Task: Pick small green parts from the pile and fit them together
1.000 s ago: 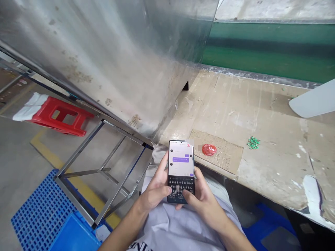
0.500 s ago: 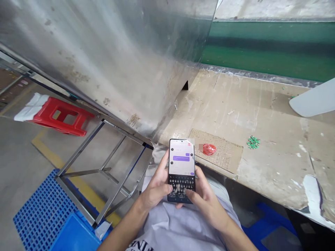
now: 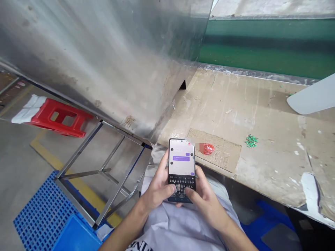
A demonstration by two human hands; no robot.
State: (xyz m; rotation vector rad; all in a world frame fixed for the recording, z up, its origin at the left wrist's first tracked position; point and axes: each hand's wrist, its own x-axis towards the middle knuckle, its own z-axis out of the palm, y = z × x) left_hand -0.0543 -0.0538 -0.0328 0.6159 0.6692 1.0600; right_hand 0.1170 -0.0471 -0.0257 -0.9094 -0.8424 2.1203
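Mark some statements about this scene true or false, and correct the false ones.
1. The left hand and the right hand both hold the phone. True.
2. The phone's screen is switched off. False: it is lit.
3. The shiny red item lies on the piece of cardboard. True.
4. The small green pieces lie on that cardboard too. False: the small green pieces lie beside it, on the worktop.
5. The stool is yellow. False: the stool is red.
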